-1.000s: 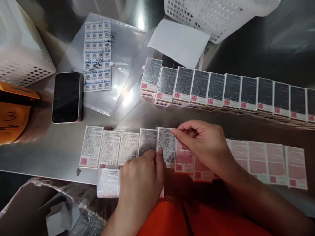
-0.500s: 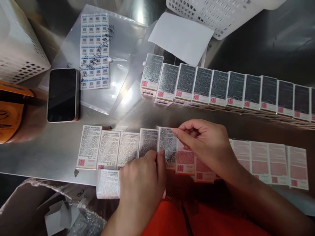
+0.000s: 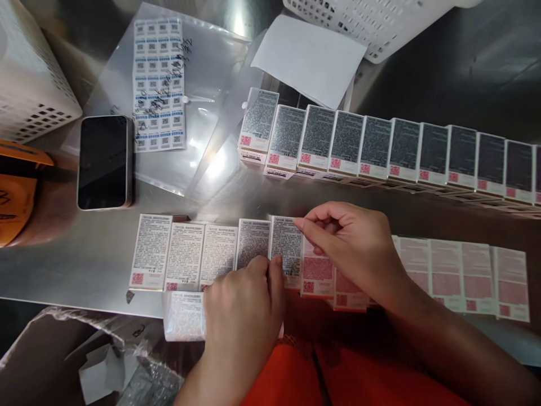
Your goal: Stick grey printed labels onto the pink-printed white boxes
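Observation:
A near row of small white boxes point(image 3: 186, 254) with fine print lies flat on the metal table point(image 3: 80, 256). My left hand point(image 3: 243, 310) has its fingertips pressed on the lower edge of the fifth box point(image 3: 285, 242). My right hand point(image 3: 355, 248) pinches that same box's top right corner between thumb and forefinger. To the right the row continues with pink-printed boxes point(image 3: 465, 270), partly under my right forearm. A pack wrapped in clear film point(image 3: 183, 316) sits at the table edge, half hidden by my left hand.
A far row of dark-printed boxes point(image 3: 376, 141) runs to the right. A sheet of code stickers point(image 3: 158, 84) lies on a clear sleeve, a phone point(image 3: 105, 162) beside it. White paper point(image 3: 310, 56), white baskets point(image 3: 372, 22) point(image 3: 29, 84), orange cards point(image 3: 14, 197) and an open carton point(image 3: 42, 361) surround them.
Both hands stay on the fifth box with almost no motion. The view has shifted slightly, so the table's contents sit a little further left.

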The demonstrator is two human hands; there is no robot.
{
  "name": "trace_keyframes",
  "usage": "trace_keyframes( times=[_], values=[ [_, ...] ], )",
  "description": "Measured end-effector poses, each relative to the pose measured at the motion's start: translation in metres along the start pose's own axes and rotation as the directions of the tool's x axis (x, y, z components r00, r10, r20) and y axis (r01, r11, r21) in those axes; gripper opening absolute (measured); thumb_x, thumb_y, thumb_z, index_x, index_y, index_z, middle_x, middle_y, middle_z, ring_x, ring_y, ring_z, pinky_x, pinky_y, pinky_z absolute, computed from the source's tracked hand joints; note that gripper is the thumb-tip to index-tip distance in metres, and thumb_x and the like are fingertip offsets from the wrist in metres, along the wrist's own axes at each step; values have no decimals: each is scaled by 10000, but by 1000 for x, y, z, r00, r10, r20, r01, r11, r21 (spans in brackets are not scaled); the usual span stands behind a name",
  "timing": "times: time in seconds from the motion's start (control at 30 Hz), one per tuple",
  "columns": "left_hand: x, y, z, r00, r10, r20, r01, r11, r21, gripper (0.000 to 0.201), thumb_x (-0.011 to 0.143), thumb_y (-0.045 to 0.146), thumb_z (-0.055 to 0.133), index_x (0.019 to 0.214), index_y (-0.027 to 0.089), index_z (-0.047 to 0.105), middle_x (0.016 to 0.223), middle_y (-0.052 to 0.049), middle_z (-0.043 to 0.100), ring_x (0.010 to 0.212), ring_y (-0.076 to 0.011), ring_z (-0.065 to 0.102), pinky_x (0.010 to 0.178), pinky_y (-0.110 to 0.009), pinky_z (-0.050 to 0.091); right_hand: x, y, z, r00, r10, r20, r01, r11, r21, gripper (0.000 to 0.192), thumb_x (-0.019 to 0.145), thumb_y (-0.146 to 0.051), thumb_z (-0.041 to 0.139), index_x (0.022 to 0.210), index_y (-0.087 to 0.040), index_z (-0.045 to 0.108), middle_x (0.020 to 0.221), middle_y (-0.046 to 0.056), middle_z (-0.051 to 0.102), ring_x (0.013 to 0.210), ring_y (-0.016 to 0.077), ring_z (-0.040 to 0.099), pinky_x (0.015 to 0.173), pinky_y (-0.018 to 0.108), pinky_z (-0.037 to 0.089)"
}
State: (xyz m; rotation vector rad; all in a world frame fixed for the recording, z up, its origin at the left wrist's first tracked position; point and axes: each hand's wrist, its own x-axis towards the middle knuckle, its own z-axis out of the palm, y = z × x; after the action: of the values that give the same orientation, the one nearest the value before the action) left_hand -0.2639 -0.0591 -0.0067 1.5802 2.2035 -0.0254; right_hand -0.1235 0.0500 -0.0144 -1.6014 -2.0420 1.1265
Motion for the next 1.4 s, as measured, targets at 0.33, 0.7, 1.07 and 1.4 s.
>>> trace_keyframes(
  times=[0.33, 0.7, 1.07, 1.4],
  values=[
    [0, -2, 5, 991, 60, -116, -56, 998, 38, 388, 924, 411, 512, 581, 243, 580, 431, -19, 557, 360, -180, 456, 474, -274, 115, 1, 1, 1, 1000, -29, -4, 29, 1000, -4, 183, 840, -314, 707, 691, -213, 672, 573, -22, 648, 525, 134, 592, 542, 265, 432],
    [-10, 13, -3, 984, -173, -40, 177, 962, 206, 531, 938, 596, 432, 636, 242, 687, 543, -99, 636, 493, -260, 558, 518, -299, 175, 1, 13, 6, 984, -157, -84, 162, 985, 57, 289, 787, -232, 754, 952, -218, 517, 724, -54, 585, 654, 136, 589, 621, 265, 399],
    [-52, -12, 2, 939, -227, -259, 268, 954, 132, 533, 965, 484, 434, 538, 198, 575, 511, -65, 607, 469, -180, 504, 513, -276, 186, -19, 10, -1, 865, -483, 136, 502, 822, -271, 504, 764, -338, 811, 1129, -149, 518, 1139, 147, 570, 782, 235, 595, 614, 344, 447],
    [-63, 5, -24, 676, 119, -727, -210, 977, -36, 498, 1011, 362, 394, 598, 176, 600, 449, 11, 541, 418, -85, 478, 483, -223, 297, -96, -15, 1, 776, -557, 295, 321, 752, 575, 376, 829, -217, 722, 1051, -244, 420, 912, -7, 668, 813, 160, 671, 690, 277, 524]
  ],
)
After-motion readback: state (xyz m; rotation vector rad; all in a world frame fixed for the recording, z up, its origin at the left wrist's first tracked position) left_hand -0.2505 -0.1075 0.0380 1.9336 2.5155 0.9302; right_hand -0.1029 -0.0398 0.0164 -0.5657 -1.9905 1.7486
